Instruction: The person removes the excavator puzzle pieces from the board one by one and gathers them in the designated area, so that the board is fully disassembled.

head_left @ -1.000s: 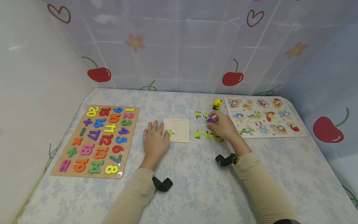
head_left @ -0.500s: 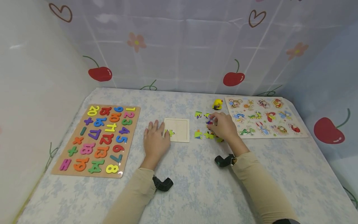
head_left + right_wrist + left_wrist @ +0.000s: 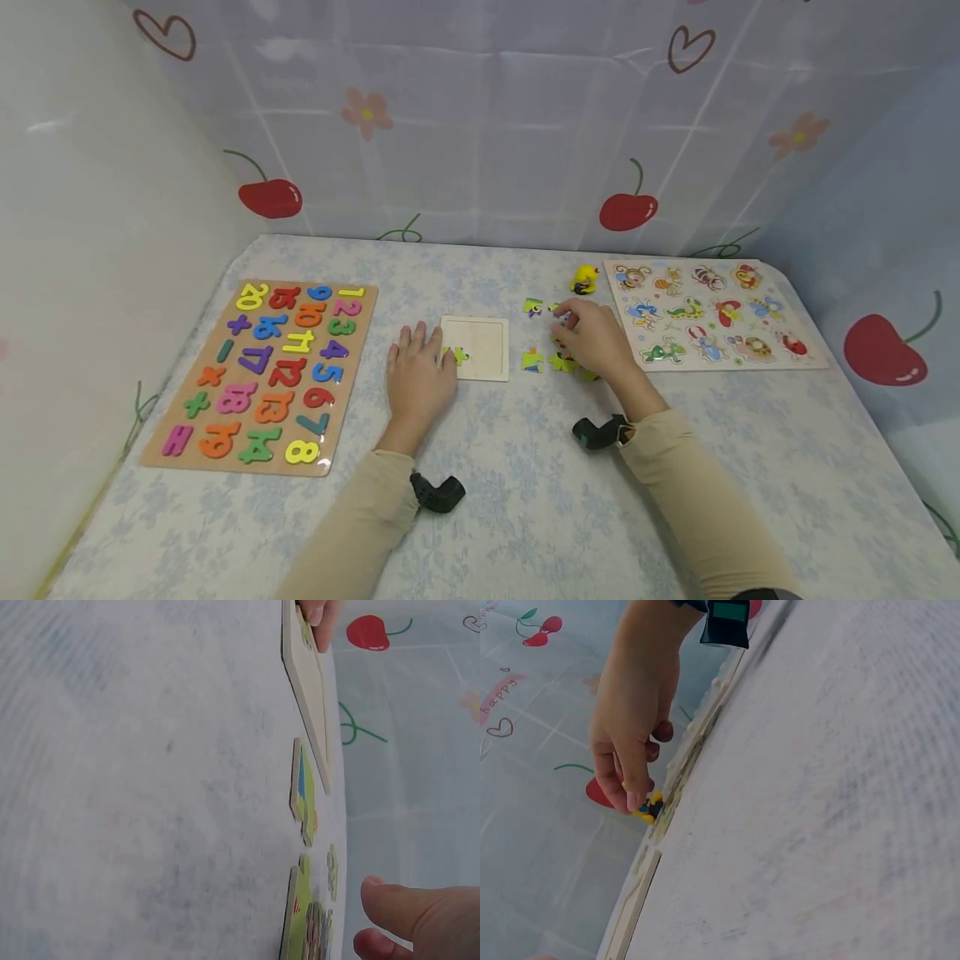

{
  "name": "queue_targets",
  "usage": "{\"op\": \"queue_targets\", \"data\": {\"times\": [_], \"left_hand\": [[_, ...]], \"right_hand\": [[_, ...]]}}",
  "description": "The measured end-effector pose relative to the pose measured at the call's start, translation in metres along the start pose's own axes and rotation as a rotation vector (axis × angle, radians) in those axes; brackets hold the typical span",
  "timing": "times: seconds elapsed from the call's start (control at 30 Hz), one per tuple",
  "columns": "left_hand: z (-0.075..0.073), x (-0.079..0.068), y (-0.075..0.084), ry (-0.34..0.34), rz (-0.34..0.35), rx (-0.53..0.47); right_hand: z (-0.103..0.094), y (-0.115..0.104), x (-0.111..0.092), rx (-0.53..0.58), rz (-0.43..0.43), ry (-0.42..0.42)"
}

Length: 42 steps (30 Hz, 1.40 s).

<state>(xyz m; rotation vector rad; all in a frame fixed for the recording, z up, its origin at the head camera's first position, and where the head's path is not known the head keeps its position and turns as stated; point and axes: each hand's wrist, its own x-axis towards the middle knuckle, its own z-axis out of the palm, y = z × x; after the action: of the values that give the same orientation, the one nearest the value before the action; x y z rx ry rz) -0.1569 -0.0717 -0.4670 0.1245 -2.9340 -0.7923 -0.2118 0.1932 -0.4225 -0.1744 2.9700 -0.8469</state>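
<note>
A shallow wooden puzzle tray [image 3: 486, 348] lies at the table's middle, with one green jigsaw piece [image 3: 461, 355] at its left. My left hand [image 3: 420, 375] rests along the tray's left side, fingers extended, the thumb over its edge near that piece. Over a group of loose jigsaw pieces hovers my right hand [image 3: 596, 340]; thumb and index finger stand apart, with nothing visible between them, and hide some pieces. Other loose pieces show beside it, such as a green and blue jigsaw piece [image 3: 301, 787] and a green jigsaw piece [image 3: 561, 362].
A yellow toy duck [image 3: 584, 280] stands behind the right hand. To the right lies an insect puzzle board [image 3: 708, 315]. On the left is a number puzzle board [image 3: 348, 346]. A printed curtain [image 3: 480, 150] rises behind the table.
My right hand has shifted slightly over the pieces; the purple piece seen at its fingertips earlier is now mostly hidden. The left hand stays in place.
</note>
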Motion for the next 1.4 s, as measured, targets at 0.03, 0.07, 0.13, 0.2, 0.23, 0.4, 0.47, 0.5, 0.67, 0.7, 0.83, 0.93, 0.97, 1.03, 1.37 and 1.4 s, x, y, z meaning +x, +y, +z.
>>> {"op": "queue_targets", "data": {"times": [0.03,0.07,0.13,0.2,0.23,0.4,0.47,0.5,0.67,0.7,0.83,0.93,0.97,1.03,1.37,1.4], "left_hand": [[0.000,0.000,0.000,-0.001,0.000,-0.005],[0.000,-0.001,0.000,-0.003,0.000,-0.007],[-0.001,-0.001,0.000,-0.009,0.000,-0.014],[-0.001,-0.001,0.000,-0.018,-0.003,-0.018],[-0.001,-0.001,0.001,-0.021,0.000,-0.016],[-0.001,-0.001,0.001,-0.053,0.005,0.042],[0.000,-0.001,0.001,-0.068,0.008,0.069],[0.000,-0.001,0.001,-0.073,0.011,0.074],[0.001,-0.002,0.000,-0.091,0.025,0.091],[0.000,-0.002,-0.001,-0.091,0.029,0.090],[0.000,-0.002,-0.002,-0.094,0.040,0.096],[0.001,-0.002,-0.003,-0.097,0.042,0.099],[0.001,-0.002,-0.003,-0.098,0.041,0.102],[0.001,-0.001,-0.003,-0.098,0.042,0.105],[0.000,-0.002,-0.002,-0.116,0.049,0.155],[0.000,-0.002,-0.002,-0.120,0.049,0.156]], "right_hand": [[0.001,-0.002,0.000,0.009,-0.009,-0.002],[0.003,-0.003,0.001,0.016,-0.018,-0.004],[0.006,-0.006,0.001,0.034,-0.037,-0.007],[0.008,-0.008,0.002,0.047,-0.055,-0.009],[0.009,-0.009,0.002,0.050,-0.061,-0.012],[0.013,-0.016,0.004,0.054,-0.087,-0.046],[0.016,-0.018,0.005,0.061,-0.095,-0.062],[0.017,-0.020,0.005,0.066,-0.098,-0.069],[0.023,-0.032,0.005,0.084,-0.109,-0.113],[0.025,-0.036,0.005,0.084,-0.117,-0.121],[0.031,-0.050,0.005,0.075,-0.176,-0.149],[0.038,-0.060,0.007,0.056,-0.226,-0.173],[0.040,-0.064,0.008,0.047,-0.240,-0.183],[0.045,-0.071,0.009,0.029,-0.271,-0.204],[0.058,-0.091,0.012,-0.044,-0.303,-0.262],[0.059,-0.092,0.012,-0.050,-0.302,-0.261]]}}
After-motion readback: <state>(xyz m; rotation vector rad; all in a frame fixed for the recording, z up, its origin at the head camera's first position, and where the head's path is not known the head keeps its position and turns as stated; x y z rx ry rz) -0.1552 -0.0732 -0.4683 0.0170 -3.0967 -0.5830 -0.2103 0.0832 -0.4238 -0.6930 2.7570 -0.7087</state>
